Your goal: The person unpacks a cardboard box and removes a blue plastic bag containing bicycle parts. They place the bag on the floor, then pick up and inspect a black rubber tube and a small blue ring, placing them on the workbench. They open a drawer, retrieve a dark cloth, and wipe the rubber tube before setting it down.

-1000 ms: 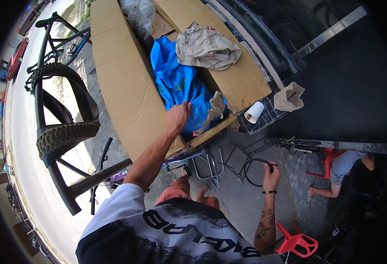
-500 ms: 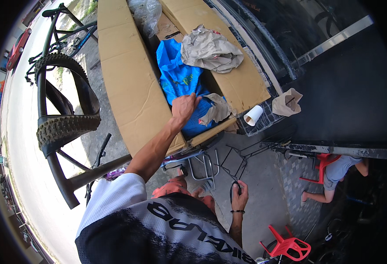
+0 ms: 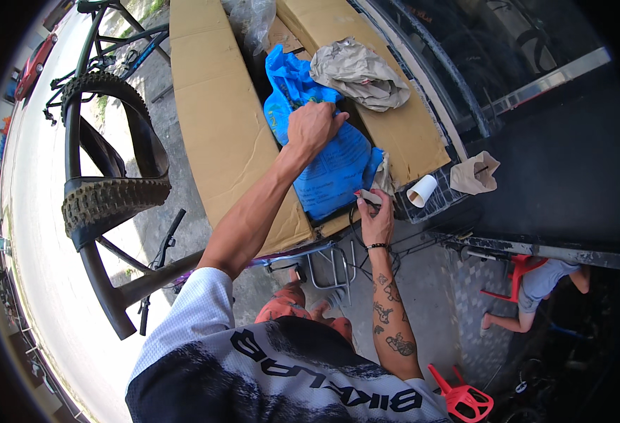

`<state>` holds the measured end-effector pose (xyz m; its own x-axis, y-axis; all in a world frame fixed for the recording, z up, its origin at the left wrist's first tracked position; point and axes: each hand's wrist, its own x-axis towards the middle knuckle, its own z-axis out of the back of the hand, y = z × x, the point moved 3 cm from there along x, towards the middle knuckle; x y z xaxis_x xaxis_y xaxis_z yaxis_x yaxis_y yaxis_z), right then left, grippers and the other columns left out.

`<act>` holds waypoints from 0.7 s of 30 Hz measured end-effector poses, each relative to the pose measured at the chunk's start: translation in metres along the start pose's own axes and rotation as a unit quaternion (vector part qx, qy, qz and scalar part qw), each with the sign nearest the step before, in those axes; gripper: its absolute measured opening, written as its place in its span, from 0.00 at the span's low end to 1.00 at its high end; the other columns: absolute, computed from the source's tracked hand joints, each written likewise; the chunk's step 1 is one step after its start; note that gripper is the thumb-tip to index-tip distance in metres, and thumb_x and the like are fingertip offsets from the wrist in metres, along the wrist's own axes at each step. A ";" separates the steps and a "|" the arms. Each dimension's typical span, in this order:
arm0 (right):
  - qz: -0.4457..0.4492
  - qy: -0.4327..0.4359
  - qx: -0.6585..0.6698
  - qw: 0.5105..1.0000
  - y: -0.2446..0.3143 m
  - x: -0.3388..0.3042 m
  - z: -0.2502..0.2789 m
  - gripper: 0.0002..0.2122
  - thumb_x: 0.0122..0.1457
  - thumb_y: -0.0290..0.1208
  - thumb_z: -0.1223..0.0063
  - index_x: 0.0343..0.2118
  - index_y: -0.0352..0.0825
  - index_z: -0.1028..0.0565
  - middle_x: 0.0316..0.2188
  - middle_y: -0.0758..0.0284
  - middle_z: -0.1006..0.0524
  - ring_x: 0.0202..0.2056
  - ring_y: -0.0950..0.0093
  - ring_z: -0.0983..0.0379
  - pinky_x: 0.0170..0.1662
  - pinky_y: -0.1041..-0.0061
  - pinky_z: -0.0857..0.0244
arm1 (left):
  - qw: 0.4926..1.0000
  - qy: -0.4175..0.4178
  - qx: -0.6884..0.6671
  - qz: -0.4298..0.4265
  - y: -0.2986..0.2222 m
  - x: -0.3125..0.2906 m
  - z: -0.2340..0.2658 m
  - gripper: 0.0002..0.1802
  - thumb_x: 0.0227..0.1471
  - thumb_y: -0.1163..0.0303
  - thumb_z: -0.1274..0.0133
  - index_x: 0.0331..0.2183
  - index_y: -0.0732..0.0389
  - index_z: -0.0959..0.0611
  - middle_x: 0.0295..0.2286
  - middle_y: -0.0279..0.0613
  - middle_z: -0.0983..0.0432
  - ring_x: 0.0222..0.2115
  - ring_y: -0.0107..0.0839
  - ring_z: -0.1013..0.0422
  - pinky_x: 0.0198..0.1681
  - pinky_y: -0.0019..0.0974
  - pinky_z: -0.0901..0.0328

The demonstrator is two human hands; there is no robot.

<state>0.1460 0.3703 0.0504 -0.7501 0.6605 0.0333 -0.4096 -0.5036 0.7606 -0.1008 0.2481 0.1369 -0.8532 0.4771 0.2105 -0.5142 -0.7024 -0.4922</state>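
My left hand [image 3: 314, 129] is closed on a blue plastic bag [image 3: 335, 169], bunching its upper part. The bag lies in the long opening of a large cardboard box [image 3: 218, 141], its printed lower part spread toward the near end. At that near end my right hand [image 3: 376, 217] has its fingers closed, with a thin black cord [image 3: 353, 220] looping from it. Its fingertips meet the bag's lower edge and a small pale piece with a red spot. Brown paper [image 3: 386, 176] shows just beyond them, partly hidden by the bag.
Crumpled grey-brown paper [image 3: 361, 74] rests on the right flap, and clear plastic [image 3: 253, 21] at the far end. A white cup [image 3: 421, 191] and a paper bag [image 3: 474, 173] stand to the right. A bike frame with a tyre [image 3: 116, 194] is on the left.
My right hand has risen from low beside my body to the box's near end, bringing the black cord. My left hand has pulled the bag, whose lower part now lies over the brown paper.
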 end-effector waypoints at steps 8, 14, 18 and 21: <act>-0.061 0.028 0.026 0.997 -0.073 0.057 -0.003 0.25 0.54 0.45 0.30 0.48 0.33 0.23 0.33 0.61 0.18 0.37 0.63 0.21 0.43 0.64 0.29 | 0.989 0.072 -0.108 0.072 0.016 0.090 0.097 0.27 0.53 0.47 0.35 0.34 0.65 0.10 0.28 0.54 0.15 0.30 0.47 0.18 0.36 0.48 0.26; -0.284 0.177 0.292 0.896 -0.084 0.066 -0.032 0.23 0.69 0.53 0.53 0.50 0.36 0.24 0.32 0.69 0.22 0.15 0.80 0.38 0.18 0.77 0.46 | 0.981 0.069 -0.171 0.061 0.029 0.044 0.089 0.24 0.54 0.49 0.34 0.27 0.64 0.12 0.19 0.44 0.22 0.20 0.30 0.28 0.29 0.42 0.34; -0.333 0.203 0.473 0.790 -0.059 0.047 -0.031 0.28 0.68 0.63 0.59 0.51 0.40 0.27 0.32 0.74 0.25 0.11 0.85 0.49 0.13 0.82 0.60 | 0.950 0.080 -0.295 0.065 0.023 0.033 0.107 0.24 0.56 0.53 0.34 0.20 0.63 0.15 0.16 0.35 0.26 0.19 0.21 0.33 0.25 0.36 0.37; -0.304 0.201 0.514 0.777 -0.037 0.032 -0.018 0.28 0.67 0.66 0.59 0.49 0.41 0.28 0.32 0.76 0.28 0.12 0.86 0.49 0.13 0.83 0.62 | 0.941 0.077 -0.327 0.046 0.016 0.029 0.134 0.25 0.58 0.54 0.36 0.20 0.65 0.17 0.15 0.34 0.28 0.18 0.20 0.38 0.24 0.38 0.39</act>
<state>0.1273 0.4000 0.0118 -0.7661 0.2718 -0.5825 -0.2758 0.6796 0.6798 -0.1453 0.1798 0.2488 -0.8429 0.5364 0.0421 -0.2331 -0.2936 -0.9271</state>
